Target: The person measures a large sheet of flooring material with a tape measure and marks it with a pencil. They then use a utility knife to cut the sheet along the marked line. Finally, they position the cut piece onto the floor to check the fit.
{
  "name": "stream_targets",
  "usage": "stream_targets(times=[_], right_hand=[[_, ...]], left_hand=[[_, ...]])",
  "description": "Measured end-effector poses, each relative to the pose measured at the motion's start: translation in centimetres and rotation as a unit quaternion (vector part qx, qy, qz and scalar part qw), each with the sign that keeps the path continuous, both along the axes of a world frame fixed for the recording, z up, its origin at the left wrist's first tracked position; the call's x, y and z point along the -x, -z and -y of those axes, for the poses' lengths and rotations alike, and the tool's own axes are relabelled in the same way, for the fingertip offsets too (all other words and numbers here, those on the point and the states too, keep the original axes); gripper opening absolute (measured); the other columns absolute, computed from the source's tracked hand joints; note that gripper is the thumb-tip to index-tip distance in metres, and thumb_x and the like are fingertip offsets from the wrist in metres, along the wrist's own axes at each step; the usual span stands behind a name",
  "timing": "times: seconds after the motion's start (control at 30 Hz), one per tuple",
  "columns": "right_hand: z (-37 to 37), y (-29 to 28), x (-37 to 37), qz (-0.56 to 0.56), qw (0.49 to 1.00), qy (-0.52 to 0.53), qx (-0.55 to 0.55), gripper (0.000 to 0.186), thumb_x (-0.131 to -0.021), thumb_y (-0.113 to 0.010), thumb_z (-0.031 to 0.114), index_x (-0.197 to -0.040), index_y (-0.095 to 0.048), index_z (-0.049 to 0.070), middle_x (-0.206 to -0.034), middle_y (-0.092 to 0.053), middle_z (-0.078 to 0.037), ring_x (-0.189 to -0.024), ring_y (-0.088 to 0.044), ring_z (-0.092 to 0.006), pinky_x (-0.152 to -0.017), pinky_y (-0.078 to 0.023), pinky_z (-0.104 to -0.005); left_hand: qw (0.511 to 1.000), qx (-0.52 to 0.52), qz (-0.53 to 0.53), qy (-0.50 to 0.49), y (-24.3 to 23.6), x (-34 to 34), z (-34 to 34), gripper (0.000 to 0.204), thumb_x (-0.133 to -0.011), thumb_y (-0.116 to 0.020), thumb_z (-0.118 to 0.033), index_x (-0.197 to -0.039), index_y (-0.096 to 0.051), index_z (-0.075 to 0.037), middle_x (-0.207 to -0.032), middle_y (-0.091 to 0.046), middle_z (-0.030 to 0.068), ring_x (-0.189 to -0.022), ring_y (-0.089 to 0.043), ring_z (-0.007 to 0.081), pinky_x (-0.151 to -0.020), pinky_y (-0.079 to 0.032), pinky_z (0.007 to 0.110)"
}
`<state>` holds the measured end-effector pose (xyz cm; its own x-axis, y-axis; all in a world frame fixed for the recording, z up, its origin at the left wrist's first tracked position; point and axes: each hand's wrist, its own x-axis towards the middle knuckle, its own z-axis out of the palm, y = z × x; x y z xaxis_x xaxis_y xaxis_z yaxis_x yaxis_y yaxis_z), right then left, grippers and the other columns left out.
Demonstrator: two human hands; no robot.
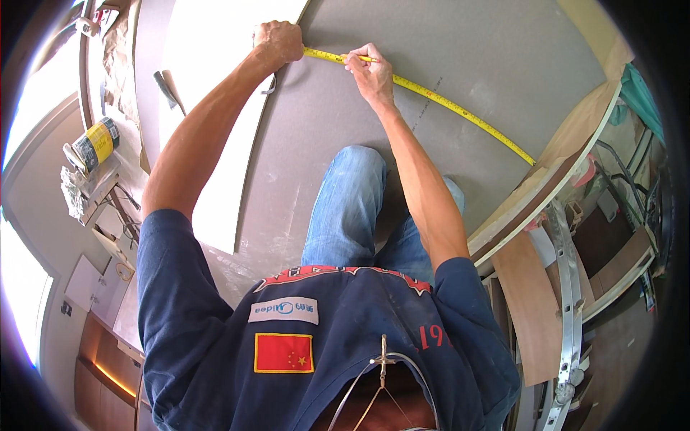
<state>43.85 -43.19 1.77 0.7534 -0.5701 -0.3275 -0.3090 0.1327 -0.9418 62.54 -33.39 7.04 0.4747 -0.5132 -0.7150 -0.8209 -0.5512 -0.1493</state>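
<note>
A yellow tape measure (463, 113) stretches in a shallow curve over the grey board (316, 136), from my left hand out to the board's right edge. Closed in a fist around the tape's near-left end is my left hand (279, 42), at the edge of a white panel (215, 100); whether the case or the tip is inside the fist is hidden. My right hand (371, 75) pinches a thin orange pencil (368, 59), its point over the tape a short way right of the left hand. The heel of this hand lies across the tape.
My bent knees (350, 187) rest on the board. A dark-handled tool (167, 90) lies on the white panel. Left of it stands a yellow and black can (97, 144). On the right, past the board's curved edge, are a metal rail (568, 309) and wood offcuts (525, 309).
</note>
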Motion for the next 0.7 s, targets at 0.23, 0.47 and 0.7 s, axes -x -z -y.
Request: stream_targets(times=[0.23,0.47,0.7], right_hand=[[0.06,0.01,-0.08,-0.005,1.0,0.0,0.001,0.022,-0.088,-0.06,0.026,-0.083,-0.059,0.004,-0.07,-0.066,-0.002,-0.064,-0.061,-0.0083,-0.06,-0.048,-0.0255],[0.07,-0.12,0.01,-0.011,1.0,-0.013,0.008,0.02,-0.089,-0.06,0.024,-0.084,-0.059,0.004,-0.067,-0.064,-0.002,-0.062,-0.059,-0.0086,-0.059,-0.048,-0.026],[0.02,0.49,0.15,0.0,0.999,-0.026,0.029,0.021,-0.09,-0.06,0.025,-0.085,-0.058,0.005,-0.068,-0.063,-0.002,-0.063,-0.059,-0.0093,-0.059,-0.048,-0.0267]], left_hand=[[0.999,-0.027,-0.028,-0.036,-0.09,-0.18,0.26,0.023,-0.085,-0.06,-0.024,-0.096,-0.075,-0.01,-0.087,-0.072,0.0074,-0.086,-0.07,0.0245,-0.074,-0.055,0.044],[1.0,0.001,-0.004,-0.01,-0.15,-0.02,0.03,0.027,-0.091,-0.06,-0.028,-0.09,-0.075,-0.006,-0.067,-0.067,0.0045,-0.06,-0.064,0.0152,-0.064,-0.056,0.034],[1.0,0.006,-0.016,-0.012,-0.4,-0.05,0.13,0.028,-0.091,-0.06,-0.029,-0.09,-0.075,-0.005,-0.066,-0.067,0.0057,-0.06,-0.065,0.0167,-0.065,-0.056,0.035]])
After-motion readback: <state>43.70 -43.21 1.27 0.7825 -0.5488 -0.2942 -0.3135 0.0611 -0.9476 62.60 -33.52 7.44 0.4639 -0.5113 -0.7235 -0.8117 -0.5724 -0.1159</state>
